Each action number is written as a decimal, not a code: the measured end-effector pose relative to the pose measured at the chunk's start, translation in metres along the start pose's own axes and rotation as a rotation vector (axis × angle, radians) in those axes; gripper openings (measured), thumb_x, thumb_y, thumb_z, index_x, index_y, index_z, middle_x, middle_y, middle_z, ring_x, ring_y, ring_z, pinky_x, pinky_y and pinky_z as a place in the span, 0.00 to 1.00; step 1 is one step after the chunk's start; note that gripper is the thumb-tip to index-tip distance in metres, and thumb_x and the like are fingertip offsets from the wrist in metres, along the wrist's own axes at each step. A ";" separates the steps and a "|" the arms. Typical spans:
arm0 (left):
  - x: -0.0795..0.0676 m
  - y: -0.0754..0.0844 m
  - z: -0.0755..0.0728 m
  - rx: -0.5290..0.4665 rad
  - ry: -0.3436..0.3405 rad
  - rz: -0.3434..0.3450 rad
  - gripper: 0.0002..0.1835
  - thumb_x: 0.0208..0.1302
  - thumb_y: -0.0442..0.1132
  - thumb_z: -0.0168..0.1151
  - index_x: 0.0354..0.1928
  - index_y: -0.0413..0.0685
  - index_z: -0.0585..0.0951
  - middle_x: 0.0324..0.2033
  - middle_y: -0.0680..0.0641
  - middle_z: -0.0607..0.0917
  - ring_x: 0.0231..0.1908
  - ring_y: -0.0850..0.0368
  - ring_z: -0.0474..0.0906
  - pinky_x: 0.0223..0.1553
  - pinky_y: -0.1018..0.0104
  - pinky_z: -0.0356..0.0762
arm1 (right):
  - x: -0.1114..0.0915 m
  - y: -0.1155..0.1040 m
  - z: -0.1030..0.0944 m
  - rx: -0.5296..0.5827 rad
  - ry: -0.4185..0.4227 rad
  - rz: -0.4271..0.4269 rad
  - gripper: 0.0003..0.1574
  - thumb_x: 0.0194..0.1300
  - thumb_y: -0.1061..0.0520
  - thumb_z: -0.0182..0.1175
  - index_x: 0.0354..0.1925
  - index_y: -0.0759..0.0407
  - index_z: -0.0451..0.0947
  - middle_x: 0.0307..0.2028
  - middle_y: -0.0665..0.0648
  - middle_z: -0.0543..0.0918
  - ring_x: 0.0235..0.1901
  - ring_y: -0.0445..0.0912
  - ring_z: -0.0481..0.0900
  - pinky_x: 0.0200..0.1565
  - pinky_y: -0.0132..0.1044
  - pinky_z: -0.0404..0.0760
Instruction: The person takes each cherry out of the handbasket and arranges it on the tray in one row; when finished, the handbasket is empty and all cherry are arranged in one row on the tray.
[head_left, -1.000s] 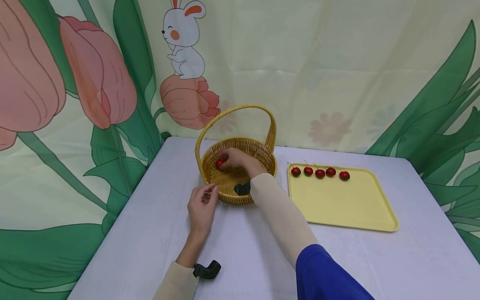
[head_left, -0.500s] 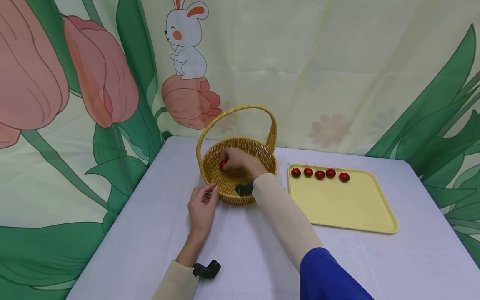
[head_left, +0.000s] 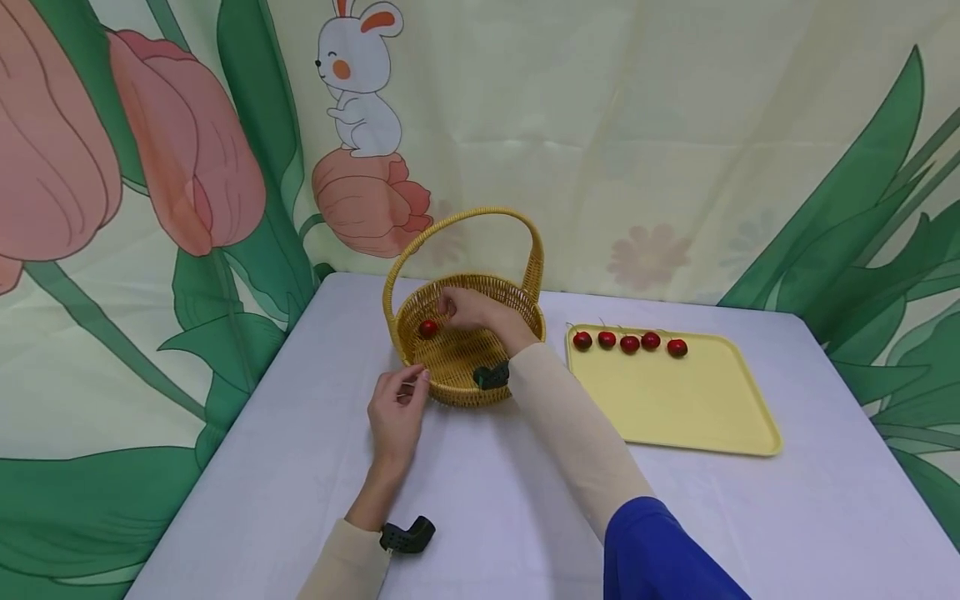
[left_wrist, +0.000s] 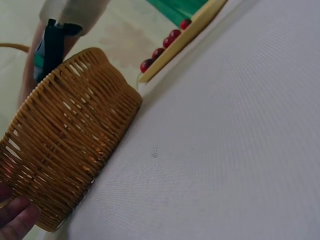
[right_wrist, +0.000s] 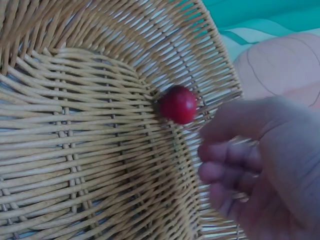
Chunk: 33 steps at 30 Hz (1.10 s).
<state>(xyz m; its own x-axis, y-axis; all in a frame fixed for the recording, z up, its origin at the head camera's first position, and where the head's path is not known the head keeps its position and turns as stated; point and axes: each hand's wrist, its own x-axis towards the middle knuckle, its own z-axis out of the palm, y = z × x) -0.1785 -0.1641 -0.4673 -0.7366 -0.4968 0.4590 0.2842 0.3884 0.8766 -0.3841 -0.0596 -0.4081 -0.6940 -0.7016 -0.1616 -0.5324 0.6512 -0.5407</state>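
A woven wicker basket (head_left: pixel 450 385) with a tall arched handle stands on the table. One red cherry (right_wrist: pixel 178 104) lies inside it, against the wall on the left side in the head view. My right hand (head_left: pixel 474 309) is inside the basket just right of the cherry; its fingers are loosely bent, with nothing between them and a small gap to the fruit. At the basket's front left, my left hand (head_left: pixel 396 414) pinches the rim between thumb and index finger. The left wrist view shows other fingers (left_wrist: pixel 21 222) by the outer wall.
A yellow tray (head_left: pixel 690 408) lies to the right of the basket, with several cherries (head_left: pixel 630 343) in a row along its back edge. White cloth covers the table (head_left: pixel 480 508). Behind it hangs a printed curtain (head_left: pixel 570 150).
The cherry has left my right fingers and now rests in the basket. That hand has drawn slightly back to the right. My left hand has stayed at the rim.
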 end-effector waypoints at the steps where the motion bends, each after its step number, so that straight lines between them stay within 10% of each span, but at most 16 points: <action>1: 0.000 0.004 -0.001 -0.002 -0.002 0.001 0.08 0.64 0.29 0.66 0.44 0.31 0.86 0.36 0.35 0.82 0.32 0.50 0.80 0.32 0.88 0.73 | 0.000 0.000 0.000 -0.003 -0.014 0.008 0.16 0.68 0.57 0.63 0.51 0.58 0.72 0.44 0.57 0.78 0.41 0.48 0.74 0.43 0.39 0.75; 17: -0.003 0.012 0.001 -0.001 -0.026 -0.029 0.08 0.64 0.29 0.66 0.43 0.33 0.86 0.36 0.39 0.82 0.32 0.51 0.80 0.32 0.89 0.72 | -0.004 0.002 0.006 -0.034 -0.170 -0.014 0.20 0.67 0.61 0.65 0.57 0.58 0.79 0.52 0.58 0.81 0.49 0.48 0.78 0.51 0.40 0.81; 33: 0.003 -0.028 -0.002 -0.005 -0.037 -0.015 0.09 0.65 0.41 0.68 0.45 0.47 0.88 0.37 0.46 0.83 0.33 0.58 0.80 0.33 0.86 0.75 | -0.015 -0.005 -0.011 0.045 -0.105 -0.036 0.19 0.66 0.65 0.60 0.55 0.60 0.77 0.46 0.57 0.80 0.43 0.49 0.77 0.39 0.35 0.80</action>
<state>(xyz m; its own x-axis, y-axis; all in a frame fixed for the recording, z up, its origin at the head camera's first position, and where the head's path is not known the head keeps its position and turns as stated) -0.1872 -0.1777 -0.4903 -0.7629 -0.4735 0.4402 0.2759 0.3773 0.8840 -0.3757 -0.0492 -0.3940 -0.6189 -0.7522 -0.2262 -0.5323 0.6134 -0.5835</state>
